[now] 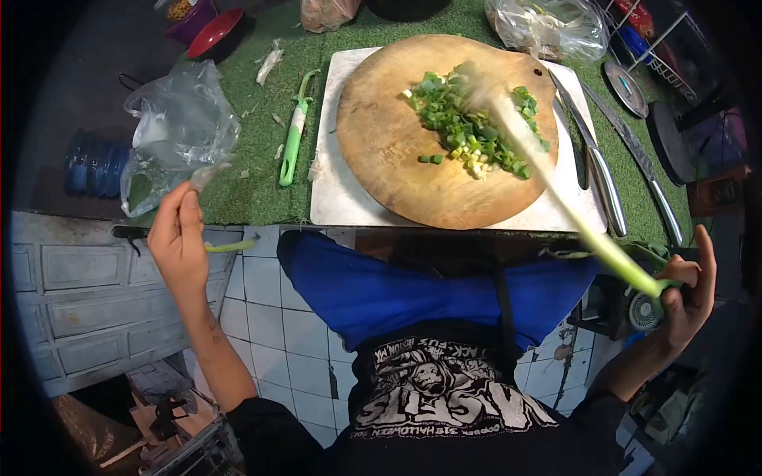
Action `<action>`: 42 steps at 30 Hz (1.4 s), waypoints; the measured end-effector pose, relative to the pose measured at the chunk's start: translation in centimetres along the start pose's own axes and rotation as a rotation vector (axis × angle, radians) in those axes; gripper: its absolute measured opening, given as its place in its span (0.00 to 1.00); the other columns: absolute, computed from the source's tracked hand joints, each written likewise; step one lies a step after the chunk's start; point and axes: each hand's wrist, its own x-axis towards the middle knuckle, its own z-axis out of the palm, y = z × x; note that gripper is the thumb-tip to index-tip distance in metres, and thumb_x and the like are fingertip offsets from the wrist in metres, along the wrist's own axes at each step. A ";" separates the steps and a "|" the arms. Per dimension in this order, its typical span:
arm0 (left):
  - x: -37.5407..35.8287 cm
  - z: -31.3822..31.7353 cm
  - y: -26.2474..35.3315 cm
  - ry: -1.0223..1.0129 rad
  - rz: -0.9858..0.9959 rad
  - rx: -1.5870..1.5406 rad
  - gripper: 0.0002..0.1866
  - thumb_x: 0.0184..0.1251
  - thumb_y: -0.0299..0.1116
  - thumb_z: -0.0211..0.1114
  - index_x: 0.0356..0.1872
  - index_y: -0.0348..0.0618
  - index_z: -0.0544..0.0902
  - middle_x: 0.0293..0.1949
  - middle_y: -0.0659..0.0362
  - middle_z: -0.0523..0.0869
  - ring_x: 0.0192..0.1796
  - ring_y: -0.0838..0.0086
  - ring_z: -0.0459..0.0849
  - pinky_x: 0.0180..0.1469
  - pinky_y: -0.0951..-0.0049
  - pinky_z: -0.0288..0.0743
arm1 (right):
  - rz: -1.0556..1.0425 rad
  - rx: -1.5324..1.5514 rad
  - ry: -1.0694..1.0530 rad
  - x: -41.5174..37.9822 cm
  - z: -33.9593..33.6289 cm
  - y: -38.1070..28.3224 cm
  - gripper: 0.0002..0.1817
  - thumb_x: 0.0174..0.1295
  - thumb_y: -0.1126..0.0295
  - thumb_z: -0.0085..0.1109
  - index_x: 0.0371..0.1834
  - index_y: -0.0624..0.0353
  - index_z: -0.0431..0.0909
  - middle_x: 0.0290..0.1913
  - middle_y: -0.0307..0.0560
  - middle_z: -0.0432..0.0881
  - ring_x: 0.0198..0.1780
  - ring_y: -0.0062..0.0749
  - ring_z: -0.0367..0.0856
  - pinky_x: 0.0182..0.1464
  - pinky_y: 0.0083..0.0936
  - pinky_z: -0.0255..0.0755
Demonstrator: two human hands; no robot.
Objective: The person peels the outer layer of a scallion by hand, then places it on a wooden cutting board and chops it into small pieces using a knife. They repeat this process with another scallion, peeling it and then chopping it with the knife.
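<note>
My left hand [178, 234] is at the left edge of the table, thumb and fingers pinching a thin whitish peel [208, 174]. A short green strip [232, 246] shows beside its wrist. My right hand [686, 297], low at the right, grips a long spring onion [583, 226] near its green end, with the index finger stretched out. The stalk slants up over the round wooden board [381, 151]; its white root end is smeared by motion above the chopped spring onion [464, 123] heaped there.
Beneath the wooden board lies a white cutting board [337, 202]. Two knives [607, 178] [647, 166] rest to its right, and a green-handled peeler [294, 139] to its left. A clear plastic bag [186, 111] sits at the left, another bag [548, 28] at the back. Peel scraps [270, 63] dot the green mat.
</note>
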 end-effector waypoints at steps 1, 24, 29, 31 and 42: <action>-0.1 -0.1 0.2 0.020 -0.060 -0.104 0.11 0.79 0.29 0.58 0.52 0.33 0.83 0.29 0.67 0.75 0.27 0.89 0.65 0.27 0.85 0.57 | 0.033 -0.061 0.014 -0.2 -1.1 0.4 0.55 0.57 0.47 0.73 0.74 0.79 0.55 0.27 0.39 0.79 0.31 0.19 0.76 0.37 0.18 0.63; -0.7 5.0 12.4 0.012 -0.012 -1.112 0.14 0.81 0.35 0.49 0.50 0.31 0.74 0.25 0.62 0.69 0.17 0.85 0.60 0.17 0.83 0.56 | 0.287 -0.502 0.056 1.2 -1.3 8.5 0.31 0.60 0.74 0.71 0.68 0.49 0.75 0.44 0.51 0.88 0.46 0.35 0.87 0.51 0.29 0.78; 2.0 6.7 17.4 -0.133 -0.186 -1.420 0.16 0.83 0.37 0.47 0.53 0.32 0.75 0.25 0.66 0.70 0.14 0.87 0.58 0.12 0.83 0.53 | 0.038 -0.250 0.152 3.3 3.9 3.8 0.31 0.57 0.69 0.73 0.65 0.61 0.75 0.48 0.51 0.87 0.49 0.35 0.86 0.53 0.30 0.77; 2.9 7.4 18.8 -0.203 -0.219 -1.534 0.16 0.83 0.36 0.46 0.54 0.32 0.75 0.26 0.67 0.70 0.14 0.87 0.58 0.12 0.83 0.52 | -0.064 0.119 -0.013 3.4 7.9 -0.5 0.34 0.54 0.64 0.76 0.64 0.64 0.75 0.49 0.52 0.86 0.51 0.36 0.85 0.54 0.30 0.77; 4.4 9.2 17.7 -0.349 -0.186 -1.715 0.18 0.82 0.38 0.50 0.59 0.31 0.73 0.32 0.63 0.79 0.24 0.83 0.75 0.23 0.82 0.69 | 0.125 0.801 -0.562 3.0 20.0 -9.1 0.18 0.71 0.67 0.62 0.59 0.65 0.76 0.37 0.45 0.87 0.40 0.29 0.87 0.47 0.23 0.78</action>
